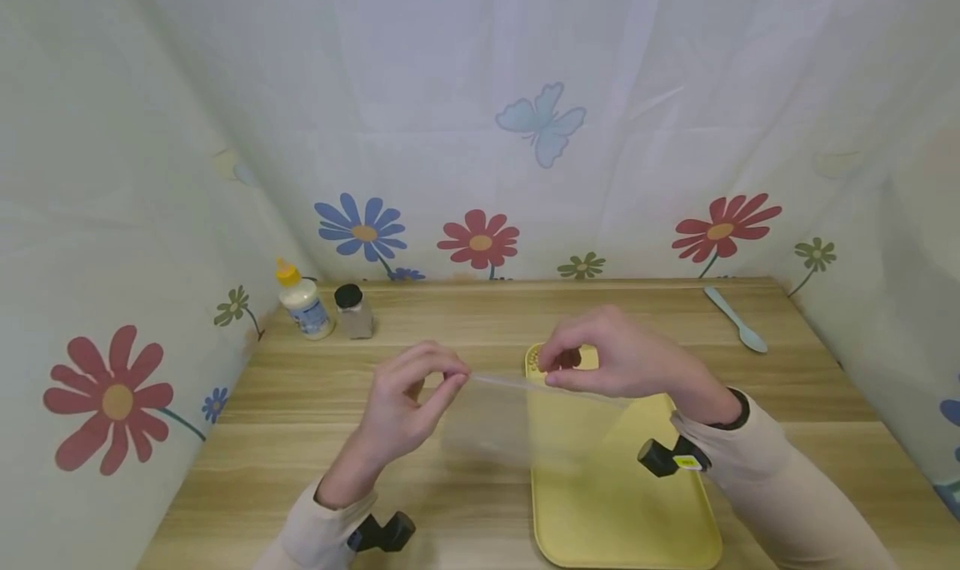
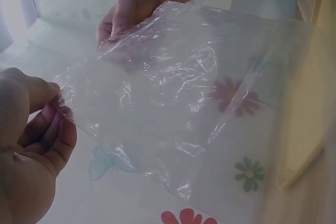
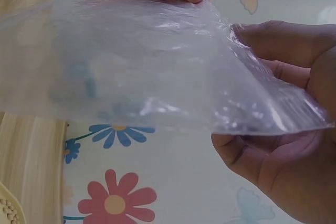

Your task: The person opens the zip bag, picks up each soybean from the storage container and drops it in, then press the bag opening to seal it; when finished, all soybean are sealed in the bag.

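Note:
A clear plastic bag (image 1: 495,424) hangs between my two hands above the table. My left hand (image 1: 412,399) pinches one end of its upper edge between thumb and fingertips; in the left wrist view the pinched corner of that bag (image 2: 157,103) spreads out wrinkled and shiny. Farther along the same edge, my right hand (image 1: 611,357) holds the film. From the right wrist, the bag (image 3: 131,61) passes between the curled thumb and fingers (image 3: 236,156), which stand partly apart. Beneath the bag lies a yellow tray (image 1: 622,512), partly seen through the film.
Small round pale pieces (image 1: 534,360) lie in the tray's far left corner. At the back left stand a bottle with a yellow cap (image 1: 306,303) and a black-lidded jar (image 1: 356,313). A light blue spoon (image 1: 735,320) lies at the back right. Flower-printed curtains (image 1: 450,137) border the table.

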### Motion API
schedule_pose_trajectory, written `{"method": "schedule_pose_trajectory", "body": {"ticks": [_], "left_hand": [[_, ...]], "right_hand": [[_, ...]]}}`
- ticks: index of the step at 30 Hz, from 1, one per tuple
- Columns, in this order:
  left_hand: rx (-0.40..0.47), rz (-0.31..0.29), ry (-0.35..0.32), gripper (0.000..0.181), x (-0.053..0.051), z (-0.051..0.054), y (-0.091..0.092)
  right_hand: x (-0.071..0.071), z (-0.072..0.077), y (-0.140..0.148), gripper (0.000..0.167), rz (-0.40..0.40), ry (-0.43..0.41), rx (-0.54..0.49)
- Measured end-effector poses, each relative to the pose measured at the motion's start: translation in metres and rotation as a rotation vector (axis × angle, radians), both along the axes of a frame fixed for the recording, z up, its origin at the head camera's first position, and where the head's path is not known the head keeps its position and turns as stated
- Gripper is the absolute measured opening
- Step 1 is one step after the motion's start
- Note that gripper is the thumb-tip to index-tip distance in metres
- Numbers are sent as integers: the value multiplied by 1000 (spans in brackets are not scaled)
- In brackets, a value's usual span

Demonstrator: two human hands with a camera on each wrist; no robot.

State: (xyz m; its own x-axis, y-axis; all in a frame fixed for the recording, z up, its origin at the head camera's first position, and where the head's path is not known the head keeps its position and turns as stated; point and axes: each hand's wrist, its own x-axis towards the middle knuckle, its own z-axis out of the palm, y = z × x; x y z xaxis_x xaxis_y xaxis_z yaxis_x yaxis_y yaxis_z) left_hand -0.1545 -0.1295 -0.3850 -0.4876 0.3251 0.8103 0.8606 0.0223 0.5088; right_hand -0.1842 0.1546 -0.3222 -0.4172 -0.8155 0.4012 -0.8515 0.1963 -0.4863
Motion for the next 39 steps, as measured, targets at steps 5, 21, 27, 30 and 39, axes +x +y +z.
{"method": "schedule_pose_trajectory", "body": {"ticks": [5,21,27,30,39], "left_hand": [[-6,-3,0,22,0,-1,-1],[-158,23,-40,23,-1,4,-4],[-249,91,14,25,2,13,-7],[-290,127,105,21,4,21,-4],[-435,175,275,25,11,41,13]], "right_hand": [[-1,-3,1,6,15,-1,23],[-3,0,5,5,14,-59,58],[-6,3,4,5,8,-75,80],[-6,4,4,5,0,-76,88],[-4,6,0,4,1,-82,98]]}}
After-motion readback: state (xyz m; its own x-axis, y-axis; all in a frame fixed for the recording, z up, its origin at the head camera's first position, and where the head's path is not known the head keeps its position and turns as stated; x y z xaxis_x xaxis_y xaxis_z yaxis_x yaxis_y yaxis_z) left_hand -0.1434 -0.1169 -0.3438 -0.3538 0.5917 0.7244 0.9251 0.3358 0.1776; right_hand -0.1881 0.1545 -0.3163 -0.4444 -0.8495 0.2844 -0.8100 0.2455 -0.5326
